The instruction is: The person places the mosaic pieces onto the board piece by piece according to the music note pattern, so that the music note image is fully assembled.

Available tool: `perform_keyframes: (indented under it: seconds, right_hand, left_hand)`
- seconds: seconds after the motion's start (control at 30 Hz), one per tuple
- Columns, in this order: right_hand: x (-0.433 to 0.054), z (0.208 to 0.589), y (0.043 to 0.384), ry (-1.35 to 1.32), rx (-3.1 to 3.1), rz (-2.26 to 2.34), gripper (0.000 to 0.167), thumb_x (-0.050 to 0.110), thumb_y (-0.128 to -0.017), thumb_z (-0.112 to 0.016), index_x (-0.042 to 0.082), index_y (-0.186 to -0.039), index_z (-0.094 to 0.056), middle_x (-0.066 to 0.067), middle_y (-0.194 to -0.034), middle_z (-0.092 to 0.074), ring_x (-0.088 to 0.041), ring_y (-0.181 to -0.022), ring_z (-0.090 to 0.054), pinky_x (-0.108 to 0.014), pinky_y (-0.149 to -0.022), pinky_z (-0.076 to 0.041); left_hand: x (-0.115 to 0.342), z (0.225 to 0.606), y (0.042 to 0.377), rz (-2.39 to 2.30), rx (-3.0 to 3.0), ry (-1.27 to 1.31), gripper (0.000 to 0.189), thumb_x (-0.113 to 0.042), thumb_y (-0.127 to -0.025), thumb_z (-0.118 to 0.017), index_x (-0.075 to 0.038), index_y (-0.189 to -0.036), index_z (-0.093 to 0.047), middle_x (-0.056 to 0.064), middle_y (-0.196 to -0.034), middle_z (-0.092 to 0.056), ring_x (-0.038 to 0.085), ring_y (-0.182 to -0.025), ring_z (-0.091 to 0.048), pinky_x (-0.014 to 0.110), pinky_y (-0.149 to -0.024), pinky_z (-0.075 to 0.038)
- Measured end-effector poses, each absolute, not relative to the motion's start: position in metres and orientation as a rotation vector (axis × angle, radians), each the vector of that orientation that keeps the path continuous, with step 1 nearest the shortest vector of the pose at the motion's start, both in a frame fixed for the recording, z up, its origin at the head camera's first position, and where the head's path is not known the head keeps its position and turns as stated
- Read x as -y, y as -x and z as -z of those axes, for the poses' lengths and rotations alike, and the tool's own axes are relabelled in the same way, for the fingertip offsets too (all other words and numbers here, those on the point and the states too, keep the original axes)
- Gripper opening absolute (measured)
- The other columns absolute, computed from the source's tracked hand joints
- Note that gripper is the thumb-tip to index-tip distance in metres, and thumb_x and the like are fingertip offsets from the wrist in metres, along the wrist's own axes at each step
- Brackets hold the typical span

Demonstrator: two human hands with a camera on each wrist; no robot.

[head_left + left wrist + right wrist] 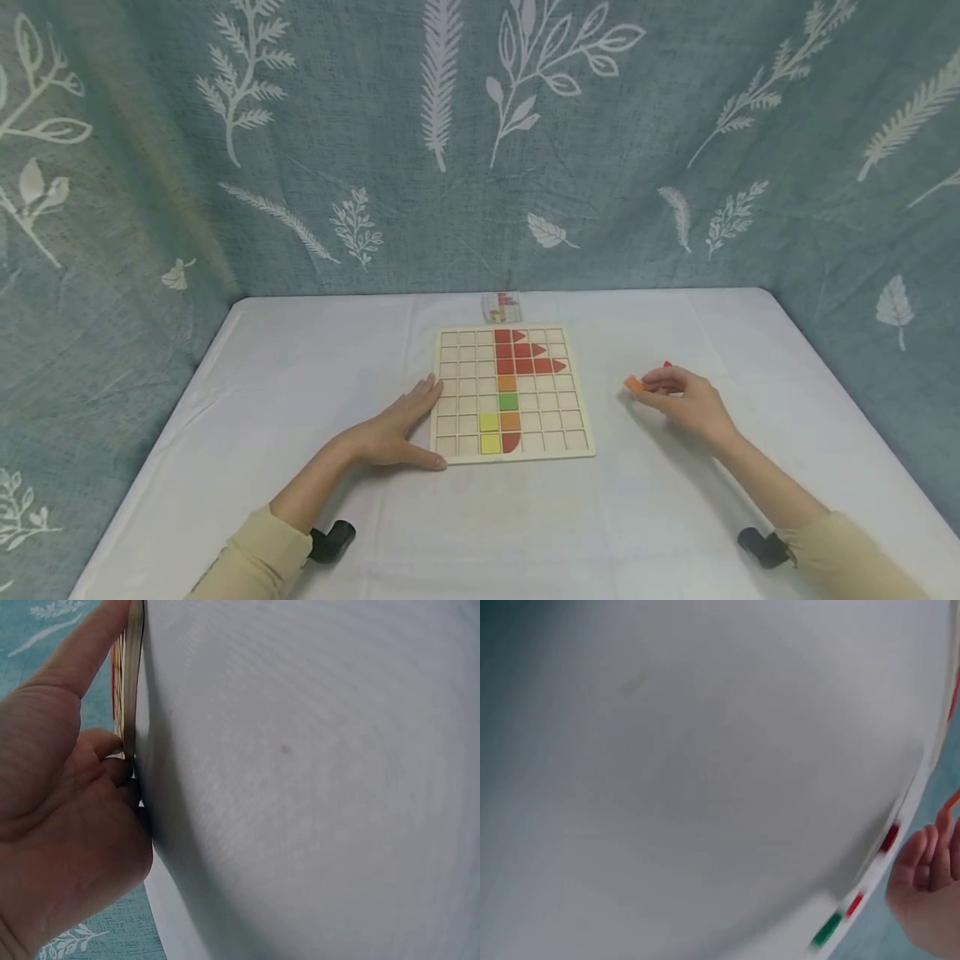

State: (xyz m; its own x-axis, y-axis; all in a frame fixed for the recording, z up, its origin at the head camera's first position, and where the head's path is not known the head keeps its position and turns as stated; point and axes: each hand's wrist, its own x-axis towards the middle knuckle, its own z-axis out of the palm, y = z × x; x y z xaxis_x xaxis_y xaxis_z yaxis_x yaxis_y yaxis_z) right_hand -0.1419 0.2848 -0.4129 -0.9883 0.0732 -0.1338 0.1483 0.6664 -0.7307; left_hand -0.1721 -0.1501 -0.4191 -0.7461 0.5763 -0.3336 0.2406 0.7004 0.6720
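Note:
A square wooden grid board (551, 421) lies on the white table. My left hand (393, 429) rests along its left edge, fingers extended and thumb at the near corner; the left wrist view shows the thumb against the board's side. Right of the board, my right hand (690, 407) pinches an orange tile (633, 384) between thumb and fingers, above the cloth. On the board are red pieces (522, 366) in three rows with pointed ends. Below them run an orange tile (507, 383), a green tile (508, 402), another orange one, two yellow tiles (490, 443) and a rounded red piece (511, 442).
A small pattern card (501, 307) lies behind the board. A bit of red (667, 364) shows behind the right hand. In the right wrist view, a dark red piece (889, 838), a red piece (854, 904) and a green piece (826, 930) lie on the table.

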Motion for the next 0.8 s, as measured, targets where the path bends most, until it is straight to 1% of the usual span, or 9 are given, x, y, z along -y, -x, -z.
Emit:
perform_keyframes:
  seconds: [0.17, 0.37, 0.63, 0.73, 0.8]
  right_hand:
    - [-0.248, 0.418, 0.148, -0.169, -2.586, 1.404, 0.048, 0.038, -0.084, -0.076, 0.007, -0.119, -0.064, -0.005, -0.106, -0.070, -0.020, -0.097, -0.063, -0.030, -0.079, -0.050]
    - [-0.206, 0.421, 0.151, -0.079, -2.463, 1.488, 0.041, 0.035, -0.083, -0.078, 0.010, -0.113, -0.067, -0.001, -0.103, -0.070, -0.017, -0.097, -0.062, -0.030, -0.081, -0.049]
    - [-0.153, 0.421, 0.153, 0.193, -2.465, 1.400, 0.026, 0.030, -0.082, -0.079, 0.018, -0.103, -0.070, 0.005, -0.098, -0.068, -0.014, -0.094, -0.064, -0.034, -0.084, -0.052]
    - [-0.138, 0.420, 0.155, 0.305, -2.494, 1.322, 0.022, 0.030, -0.082, -0.079, 0.020, -0.099, -0.070, 0.009, -0.096, -0.069, -0.011, -0.091, -0.065, -0.034, -0.083, -0.052]
    - [-0.129, 0.420, 0.158, 0.379, -2.508, 1.277, 0.020, 0.029, -0.082, -0.079, 0.022, -0.097, -0.070, 0.011, -0.093, -0.069, -0.010, -0.086, -0.065, -0.034, -0.080, -0.053]
  left_hand:
    - [0.150, 0.418, 0.171, -0.833, -2.371, -0.619, 0.117, -0.046, -0.074, -0.081, -0.003, -0.156, -0.011, 0.015, -0.163, 0.001, 0.033, -0.149, 0.003, 0.051, -0.119, -0.005]
    - [0.150, 0.422, 0.171, -0.834, -2.374, -0.624, 0.117, -0.047, -0.074, -0.081, -0.003, -0.156, -0.011, 0.015, -0.163, 0.001, 0.032, -0.149, 0.003, 0.051, -0.119, -0.005]
    - [0.152, 0.426, 0.172, -0.842, -2.381, -0.643, 0.116, -0.048, -0.074, -0.081, -0.004, -0.156, -0.011, 0.015, -0.163, 0.000, 0.032, -0.149, 0.002, 0.052, -0.119, -0.005]
    - [0.152, 0.425, 0.172, -0.837, -2.382, -0.655, 0.116, -0.048, -0.075, -0.081, -0.004, -0.156, -0.011, 0.015, -0.163, 0.000, 0.032, -0.149, 0.001, 0.052, -0.119, -0.005]
    - [0.152, 0.425, 0.171, -0.837, -2.380, -0.664, 0.115, -0.047, -0.075, -0.081, -0.004, -0.156, -0.011, 0.015, -0.163, 0.000, 0.032, -0.149, 0.001, 0.052, -0.119, -0.005]
